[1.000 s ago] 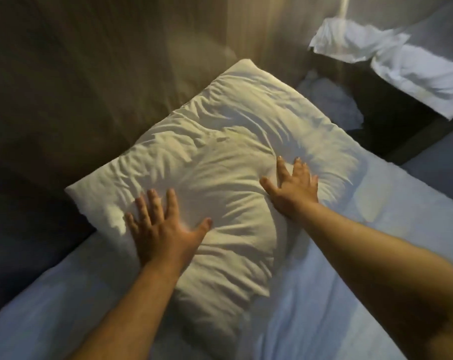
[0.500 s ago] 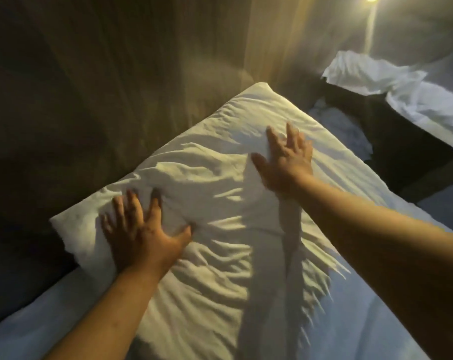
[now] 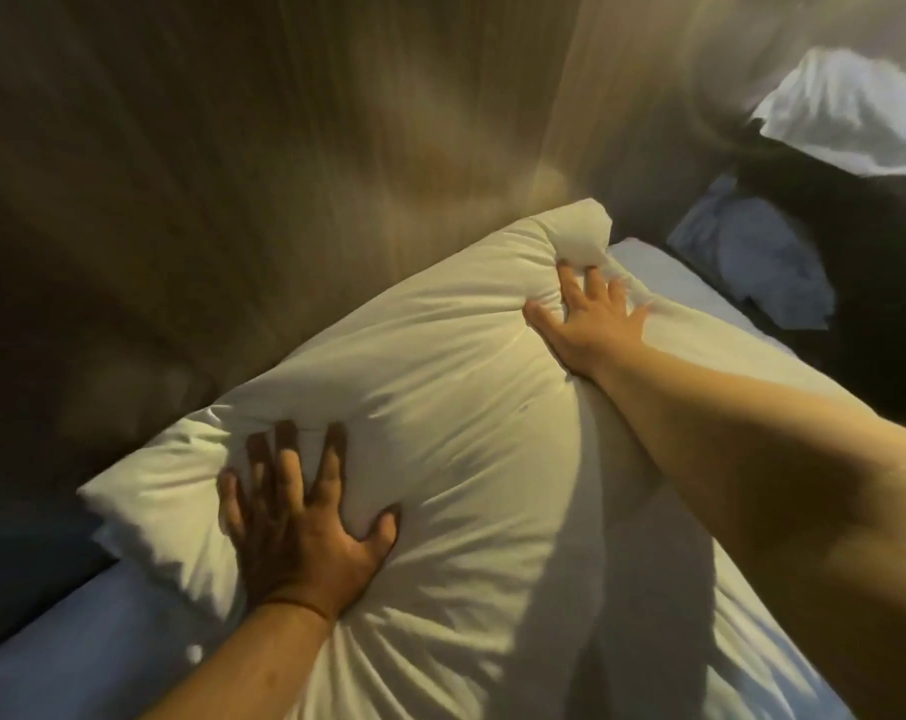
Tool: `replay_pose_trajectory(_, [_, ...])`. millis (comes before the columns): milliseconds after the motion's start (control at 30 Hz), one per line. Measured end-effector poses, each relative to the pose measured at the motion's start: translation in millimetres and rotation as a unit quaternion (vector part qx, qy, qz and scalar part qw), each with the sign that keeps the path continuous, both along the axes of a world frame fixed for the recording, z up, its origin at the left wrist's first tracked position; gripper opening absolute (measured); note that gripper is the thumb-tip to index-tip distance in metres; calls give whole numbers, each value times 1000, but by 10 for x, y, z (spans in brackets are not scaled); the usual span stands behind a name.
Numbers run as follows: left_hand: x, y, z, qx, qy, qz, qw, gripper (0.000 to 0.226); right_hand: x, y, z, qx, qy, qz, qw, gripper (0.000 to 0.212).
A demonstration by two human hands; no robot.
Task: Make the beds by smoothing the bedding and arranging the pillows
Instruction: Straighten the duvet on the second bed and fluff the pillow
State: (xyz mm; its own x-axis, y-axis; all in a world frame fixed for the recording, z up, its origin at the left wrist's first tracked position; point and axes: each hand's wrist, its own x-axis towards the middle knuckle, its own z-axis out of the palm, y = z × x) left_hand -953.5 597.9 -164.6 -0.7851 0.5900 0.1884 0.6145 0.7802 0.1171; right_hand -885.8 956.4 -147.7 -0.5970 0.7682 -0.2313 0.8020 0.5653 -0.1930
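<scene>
Lying on the pale sheet (image 3: 71,667) against the wooden wall (image 3: 233,189), the white pillow (image 3: 440,407) looked puffed and creased. You pressed your left hand (image 3: 295,532), fingers spread, at its 7 o'clock, and your right hand (image 3: 588,324), also spread, at 1 o'clock. The pillow's near edge ran out of frame, and the bedding (image 3: 845,111) at 2 o'clock was blurred.

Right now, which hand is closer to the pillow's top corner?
Right. The right hand presses just under the top corner; the left hand presses the pillow far down-left of it.

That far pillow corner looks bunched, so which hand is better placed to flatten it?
Right. The right hand presses the pillow just below that corner; the left hand presses near the opposite, nearer corner.
</scene>
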Motion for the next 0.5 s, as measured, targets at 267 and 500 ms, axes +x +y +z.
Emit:
replay_pose_trajectory(267, [-29,57,-210,28,10,-5,1000,88,-6,48,-63,12,10,-2,1000,87])
replay_pose_trajectory(500, [-93,27,-151,-23,-57,-15,998,89,395,-430,456,57,46,-6,997,71])
